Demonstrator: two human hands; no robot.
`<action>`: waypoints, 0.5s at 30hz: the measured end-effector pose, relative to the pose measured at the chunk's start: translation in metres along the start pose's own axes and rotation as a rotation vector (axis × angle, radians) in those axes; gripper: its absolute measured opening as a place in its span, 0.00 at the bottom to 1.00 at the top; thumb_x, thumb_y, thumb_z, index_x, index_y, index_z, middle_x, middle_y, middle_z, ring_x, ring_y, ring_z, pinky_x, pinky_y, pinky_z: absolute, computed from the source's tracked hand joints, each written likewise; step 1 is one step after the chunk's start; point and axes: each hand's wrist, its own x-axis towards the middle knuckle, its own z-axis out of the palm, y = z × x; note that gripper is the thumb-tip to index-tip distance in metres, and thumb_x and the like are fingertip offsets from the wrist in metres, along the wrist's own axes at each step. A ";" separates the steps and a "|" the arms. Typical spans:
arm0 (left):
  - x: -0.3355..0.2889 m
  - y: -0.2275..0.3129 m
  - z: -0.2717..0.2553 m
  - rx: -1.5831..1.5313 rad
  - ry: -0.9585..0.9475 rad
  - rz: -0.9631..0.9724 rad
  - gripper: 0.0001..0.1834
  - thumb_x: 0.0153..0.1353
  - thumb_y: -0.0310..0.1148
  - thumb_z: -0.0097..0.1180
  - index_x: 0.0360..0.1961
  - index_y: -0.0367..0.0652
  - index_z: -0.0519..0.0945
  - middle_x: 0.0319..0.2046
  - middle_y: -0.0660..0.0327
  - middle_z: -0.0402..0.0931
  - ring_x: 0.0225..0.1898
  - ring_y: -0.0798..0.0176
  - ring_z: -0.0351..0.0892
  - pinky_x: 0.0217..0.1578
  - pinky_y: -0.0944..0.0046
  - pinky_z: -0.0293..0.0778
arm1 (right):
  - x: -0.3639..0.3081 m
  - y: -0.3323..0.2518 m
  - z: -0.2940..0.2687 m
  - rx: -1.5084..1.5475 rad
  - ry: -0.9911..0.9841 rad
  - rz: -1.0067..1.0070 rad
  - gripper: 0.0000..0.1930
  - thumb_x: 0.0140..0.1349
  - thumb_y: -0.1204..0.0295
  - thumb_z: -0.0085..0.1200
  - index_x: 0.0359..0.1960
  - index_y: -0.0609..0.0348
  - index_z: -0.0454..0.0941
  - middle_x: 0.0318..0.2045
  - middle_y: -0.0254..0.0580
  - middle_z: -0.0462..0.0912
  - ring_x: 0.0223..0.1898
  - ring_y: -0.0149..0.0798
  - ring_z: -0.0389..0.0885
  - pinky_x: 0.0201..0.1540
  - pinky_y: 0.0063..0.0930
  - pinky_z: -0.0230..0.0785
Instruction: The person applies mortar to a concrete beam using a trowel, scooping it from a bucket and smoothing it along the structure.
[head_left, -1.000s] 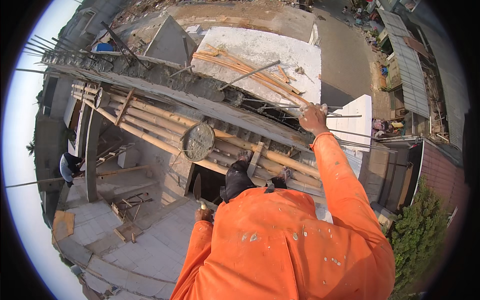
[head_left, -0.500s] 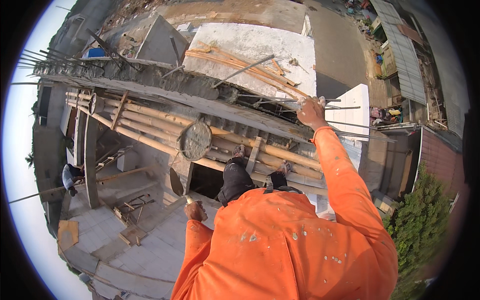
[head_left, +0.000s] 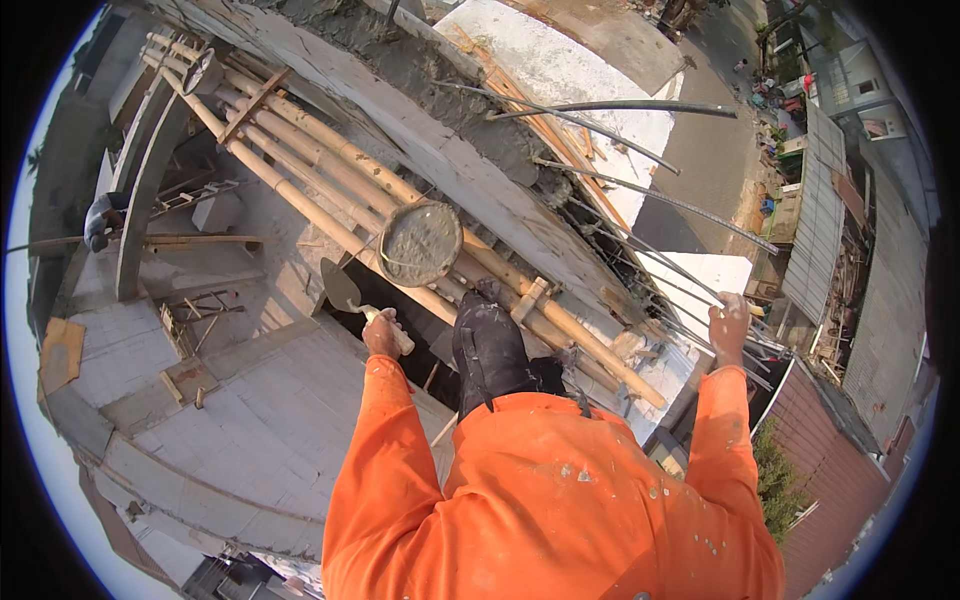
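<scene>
My left hand (head_left: 381, 334) is closed round the pale handle of a pointed masonry trowel (head_left: 341, 287), its blade out over the dark opening below. Out to the right, my right hand (head_left: 729, 326) grips a steel reinforcing bar (head_left: 672, 262) among several that jut from the wall's end. Between my hands, a round bucket (head_left: 421, 244) filled with grey mortar rests on bamboo poles (head_left: 330, 215). My legs (head_left: 492, 350) are on the same poles, just right of the bucket; my feet are mostly hidden.
A long concrete beam (head_left: 400, 95) with rough wet mortar on top runs beside the poles. Far below left lies a pale floor (head_left: 235, 445) with timber pieces; a person (head_left: 103, 218) bends there near a column (head_left: 143, 190). A second bucket (head_left: 203, 74) sits farther along the bamboo.
My view and body have turned to the right. My right hand has come lower and farther right along the bars. The left hand and trowel have risen closer to the bucket.
</scene>
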 end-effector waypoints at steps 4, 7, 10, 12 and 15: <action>0.055 0.019 0.040 -0.063 0.096 0.030 0.05 0.48 0.25 0.54 0.28 0.38 0.75 0.20 0.63 0.68 0.20 0.65 0.69 0.23 0.64 0.68 | -0.009 -0.035 -0.015 -0.151 0.052 -0.074 0.14 0.43 0.77 0.53 0.36 0.61 0.74 0.33 0.46 0.71 0.39 0.49 0.68 0.44 0.39 0.61; 0.095 0.023 0.053 -0.088 0.114 -0.037 0.04 0.50 0.24 0.53 0.29 0.38 0.75 0.21 0.62 0.69 0.20 0.65 0.69 0.23 0.65 0.68 | -0.030 -0.054 -0.004 -0.070 -0.140 0.047 0.14 0.44 0.76 0.53 0.36 0.61 0.74 0.31 0.46 0.71 0.36 0.47 0.68 0.41 0.37 0.62; 0.113 0.017 0.053 0.036 0.104 -0.003 0.06 0.50 0.27 0.54 0.31 0.41 0.74 0.22 0.62 0.71 0.21 0.64 0.71 0.23 0.63 0.70 | -0.059 -0.052 0.019 -0.031 -0.380 0.137 0.13 0.46 0.74 0.52 0.36 0.61 0.73 0.30 0.46 0.71 0.35 0.45 0.68 0.40 0.36 0.62; 0.113 0.013 0.051 0.150 0.087 0.025 0.08 0.49 0.29 0.55 0.32 0.42 0.74 0.22 0.62 0.71 0.21 0.65 0.71 0.22 0.63 0.71 | -0.077 -0.040 0.030 -0.067 -0.580 0.143 0.12 0.48 0.72 0.50 0.36 0.61 0.73 0.30 0.45 0.72 0.34 0.44 0.68 0.41 0.36 0.61; 0.122 0.010 0.052 0.226 0.089 0.033 0.09 0.49 0.30 0.56 0.33 0.43 0.74 0.22 0.63 0.71 0.21 0.65 0.71 0.22 0.63 0.71 | -0.130 -0.002 0.062 0.277 -0.665 0.243 0.12 0.51 0.71 0.48 0.37 0.61 0.73 0.29 0.44 0.73 0.32 0.43 0.68 0.45 0.34 0.61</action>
